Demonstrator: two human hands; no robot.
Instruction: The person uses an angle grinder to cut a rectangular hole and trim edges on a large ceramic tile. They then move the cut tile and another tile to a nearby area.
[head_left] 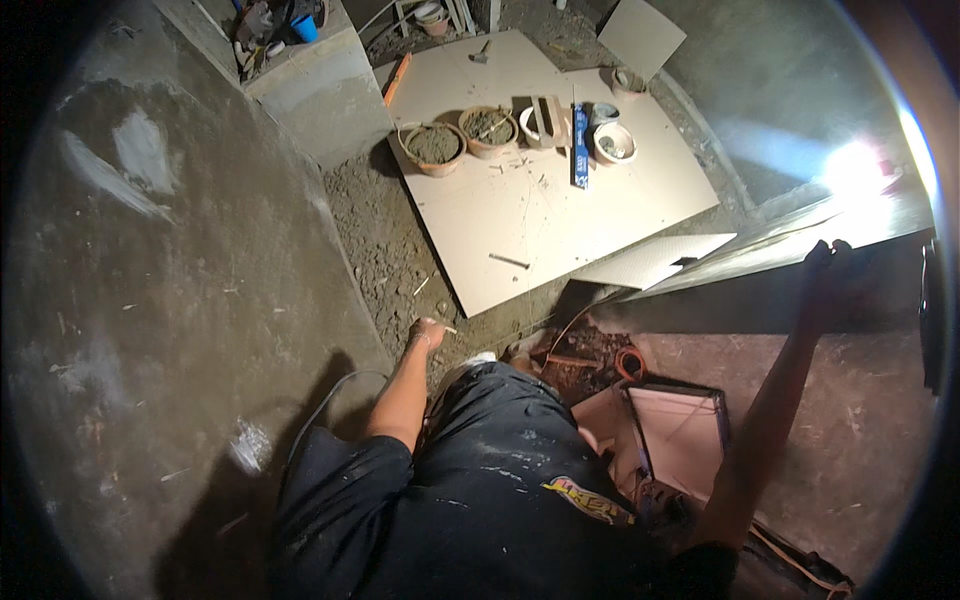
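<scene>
Low in front of me, my left hand (429,333) is closed, with a thin pale stick (449,330) poking out of its right side. Rubble and damp cement lie below it, beside the near corner of a large cream panel (500,225). Stretched far out to the right, my right hand (828,262) is a dark shape against the glare, at the top edge of a low wall (760,300). Its fingers are too dark to read. On the panel stand two tubs of grey mortar, a left tub (435,145) and a right tub (490,128).
A blue-wrapped strip (580,150) lies on the panel beside a white bucket (614,144). Nearer lies a short dark rod (509,261). A bright lamp (858,168) glares at right. A concrete block (315,95) stands far left; an orange coil (630,363) lies below the wall.
</scene>
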